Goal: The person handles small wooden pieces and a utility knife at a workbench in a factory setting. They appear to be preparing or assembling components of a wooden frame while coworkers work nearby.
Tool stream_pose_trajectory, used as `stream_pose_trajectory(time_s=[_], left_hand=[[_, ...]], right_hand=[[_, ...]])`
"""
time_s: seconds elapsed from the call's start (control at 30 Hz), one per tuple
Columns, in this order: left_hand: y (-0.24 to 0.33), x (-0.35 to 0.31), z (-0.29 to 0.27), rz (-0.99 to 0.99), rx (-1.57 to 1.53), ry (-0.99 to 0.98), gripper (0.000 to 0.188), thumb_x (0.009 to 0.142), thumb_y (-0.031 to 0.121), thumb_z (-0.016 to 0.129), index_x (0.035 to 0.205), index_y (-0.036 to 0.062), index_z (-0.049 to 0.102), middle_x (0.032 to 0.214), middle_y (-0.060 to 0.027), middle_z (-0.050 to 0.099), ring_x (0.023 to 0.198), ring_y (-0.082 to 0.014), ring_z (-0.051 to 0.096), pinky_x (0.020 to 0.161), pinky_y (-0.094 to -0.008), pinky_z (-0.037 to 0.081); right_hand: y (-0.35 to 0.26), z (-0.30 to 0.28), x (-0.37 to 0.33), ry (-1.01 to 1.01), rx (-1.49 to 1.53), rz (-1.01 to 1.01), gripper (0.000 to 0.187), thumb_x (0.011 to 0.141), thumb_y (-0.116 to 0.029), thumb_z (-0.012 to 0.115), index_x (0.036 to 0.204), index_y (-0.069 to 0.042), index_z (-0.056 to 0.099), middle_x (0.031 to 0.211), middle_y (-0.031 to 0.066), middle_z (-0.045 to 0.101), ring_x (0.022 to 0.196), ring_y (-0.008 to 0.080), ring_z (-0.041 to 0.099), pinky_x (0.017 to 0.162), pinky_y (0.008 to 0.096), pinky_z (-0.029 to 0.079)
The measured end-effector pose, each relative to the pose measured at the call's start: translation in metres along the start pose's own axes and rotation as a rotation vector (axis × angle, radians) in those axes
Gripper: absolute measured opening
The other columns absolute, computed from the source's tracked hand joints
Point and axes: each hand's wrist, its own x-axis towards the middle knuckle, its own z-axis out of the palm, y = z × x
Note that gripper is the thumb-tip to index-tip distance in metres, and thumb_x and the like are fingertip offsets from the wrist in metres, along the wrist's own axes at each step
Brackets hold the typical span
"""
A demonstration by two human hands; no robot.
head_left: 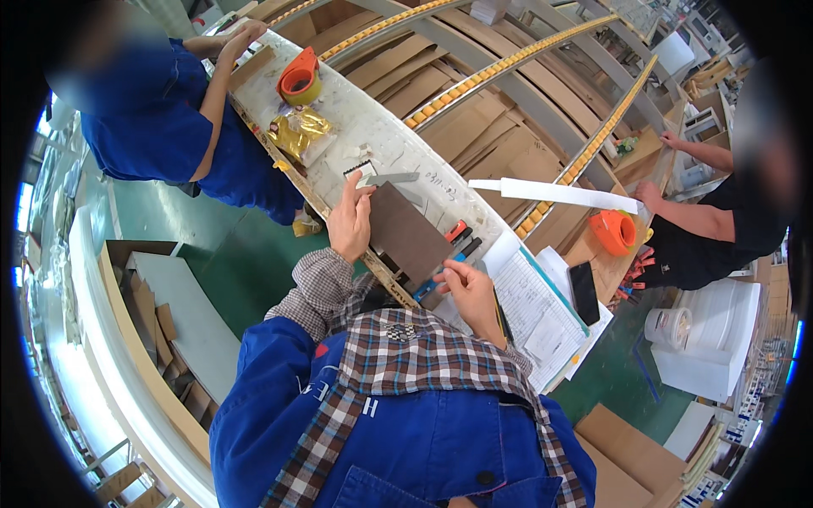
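A flat dark brown rectangular panel [411, 233] lies in front of me at the near edge of a long white bench. My left hand [350, 224] is at the panel's left edge, its fingers stretched out and apart; I see nothing held in it. Close to the panel's near right corner, my right hand [471, 296] has thumb and forefinger drawn together. Whatever is between them, if anything, is too small to make out. A grey blade-like strip [394, 179] rests just beyond the panel, close to my left fingertips. Several pens and markers [464, 245] lie to its right.
Leftward on the bench are a gold foil bag [301, 134] and an orange tape dispenser [299, 78]. Papers on a clipboard [533, 313] and a phone [583, 294] lie right. Yellow roller tracks [508, 63] run behind. One person stands left; another, right, holds a white strip [563, 194].
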Motion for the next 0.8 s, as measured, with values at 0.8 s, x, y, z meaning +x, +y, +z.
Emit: stream_pose_trajectory(time_s=[0.8], left_hand=[[0.038, -0.017, 0.012, 0.351, 0.569, -0.245, 0.105, 0.051, 0.076, 0.058, 0.124, 0.0027, 0.041, 0.132, -0.0321, 0.023, 0.126, -0.0439, 0.018, 0.101, -0.058, 0.006]], right_hand=[[0.015, -0.005, 0.011, -0.074, 0.039, 0.044, 0.031, 0.088, -0.015, 0.05, 0.111, 0.005, 0.052, 0.09, 0.0083, 0.064, 0.073, 0.0111, 0.058, 0.066, 0.0229, 0.045]])
